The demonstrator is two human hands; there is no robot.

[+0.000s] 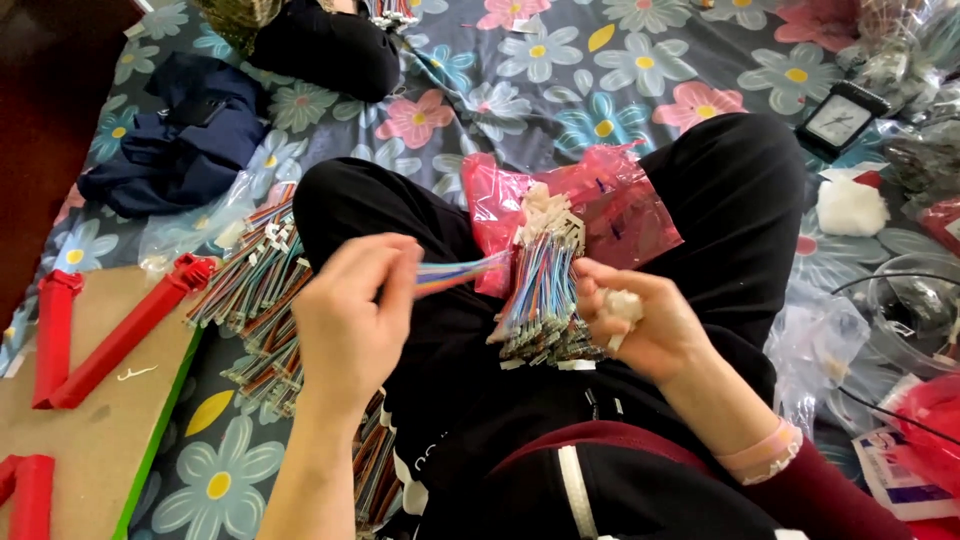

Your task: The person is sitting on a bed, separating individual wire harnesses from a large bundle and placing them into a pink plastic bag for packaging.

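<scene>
Seated cross-legged on a flowered bedsheet (560,90), I work thru a lapful of wire harnesses. My left hand (352,320) is closed in a pinch on one thin multicoloured ribbon lead (462,272), which runs taut across to the bundle of leads (540,295) resting over my knee on a pink plastic bag (610,205). My right hand (640,322) is curled shut round a clump of small white connectors (622,306), fingers pressed together, just beside the bundle's lower end. A 2nd heap of leads (265,300) lies to my left, near red plastic bars (125,330) on a cardboard sheet (70,440).

Judging by looks, the leads are light, limp and prone to tangle w/ neighbours; the plastic ends seem small and slick. Best grip is prob. at the wire just behind the connector, not mid-span, so the strands don't splay or kink.
</scene>
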